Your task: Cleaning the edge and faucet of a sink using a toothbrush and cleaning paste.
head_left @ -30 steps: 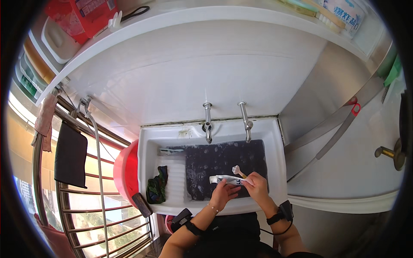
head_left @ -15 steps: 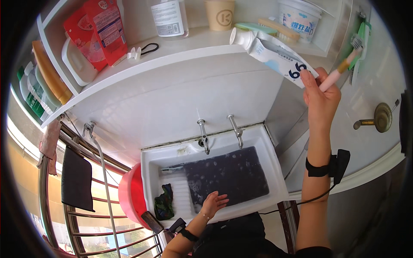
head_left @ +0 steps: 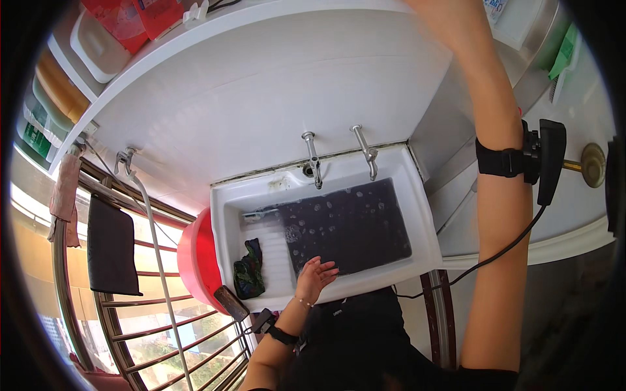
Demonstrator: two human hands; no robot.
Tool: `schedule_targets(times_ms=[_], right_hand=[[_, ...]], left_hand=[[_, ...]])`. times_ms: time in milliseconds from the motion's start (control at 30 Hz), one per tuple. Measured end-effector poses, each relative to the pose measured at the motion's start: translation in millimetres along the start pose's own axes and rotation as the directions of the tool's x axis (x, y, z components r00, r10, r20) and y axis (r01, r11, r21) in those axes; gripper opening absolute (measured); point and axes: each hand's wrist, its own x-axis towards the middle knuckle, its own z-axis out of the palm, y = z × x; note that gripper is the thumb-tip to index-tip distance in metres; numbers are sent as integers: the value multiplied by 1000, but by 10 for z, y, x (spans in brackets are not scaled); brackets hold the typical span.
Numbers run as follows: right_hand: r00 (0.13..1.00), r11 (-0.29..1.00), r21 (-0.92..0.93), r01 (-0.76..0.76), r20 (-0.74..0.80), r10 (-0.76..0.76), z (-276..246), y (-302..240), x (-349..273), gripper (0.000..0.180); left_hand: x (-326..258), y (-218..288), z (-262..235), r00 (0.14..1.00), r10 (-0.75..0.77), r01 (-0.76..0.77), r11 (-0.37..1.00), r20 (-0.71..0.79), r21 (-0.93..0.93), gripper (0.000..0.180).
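My left hand [head_left: 316, 280] hovers over the near edge of a white sink [head_left: 427, 238], fingers loosely apart and nothing in them. Dark, foamy water [head_left: 352, 225] fills the basin beyond it. On the ribbed washboard part to its left lies a crumpled dark green and black cloth [head_left: 248, 270]. My right hand [head_left: 450, 19] reaches up to the shelf [head_left: 274, 12] at the top of the view. Its fingers are blurred and cut off by the upper edge, so what they hold cannot be seen.
Two metal taps [head_left: 313, 159] stand at the sink's back. A red basin [head_left: 199, 260] and a phone-like dark object [head_left: 231, 303] are at its left. Bottles [head_left: 62, 85] and a white jug [head_left: 98, 45] crowd the upper left shelf. A hose [head_left: 156, 247] hangs by the railing.
My right hand has risen toward the shelf; the white tube and pink-handled brush it held have left the view. The view has tilted downward. My left hand stays by the sink edge.
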Motion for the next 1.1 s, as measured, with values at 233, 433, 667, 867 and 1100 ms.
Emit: schedule_targets(times_ms=[233,433,667,867,1100], right_hand=[[982,906,393,-158,161,101,-20,671,-1412,12],[663,829,-6,-560,596,452,306,1795,-2886,20],[485,643,-85,-761,582,652,955,2887,-3536,21],[615,850,-198,-488,613,496,1244,3189,-3945,17],[239,590,-145,-794,819,522,1559,3230,-4471,26]], left_hand=[[-7,-31,-138,996,-4,-1,999,-91,-52,32],[101,-138,-122,986,5,-6,1000,-166,-6,30],[173,-222,106,980,44,-54,997,-195,-46,31],[152,-454,-16,961,47,-74,993,-271,-90,37],[206,-516,-225,919,63,-130,980,-390,-149,41]])
